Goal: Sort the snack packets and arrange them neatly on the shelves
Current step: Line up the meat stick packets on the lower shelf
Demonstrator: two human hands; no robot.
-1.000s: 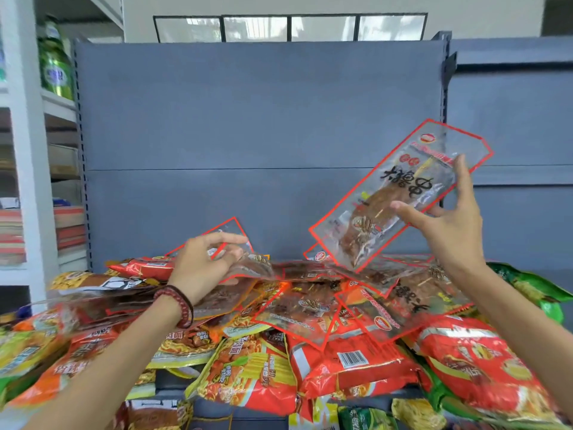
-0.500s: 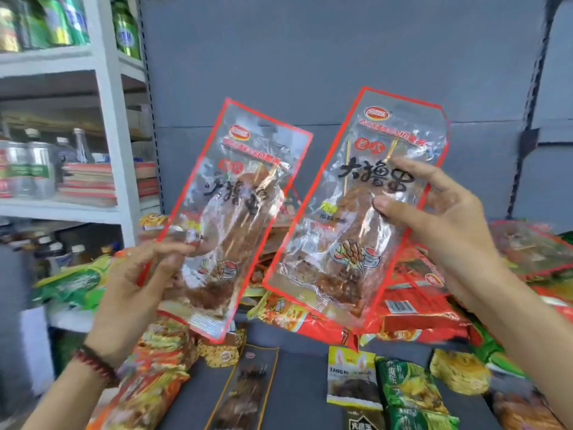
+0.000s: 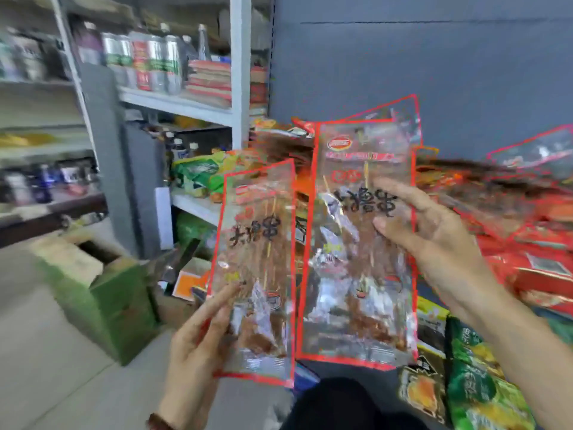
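Your left hand pinches left packet, right hand pinches right packet; matched pair, sorting step. Next: stack, shelve together.

Worn on the head, wide-angled. Looked forward and down over the person's own arms. Sat very close to the left hand and right hand, with the left packet and right packet held up mid-frame and filling much of it. Faced the grey back panel at upper right and the white shelving at upper left. Took in the floor and a green carton low on the left, the snack pile on the right. Blurred throughout.
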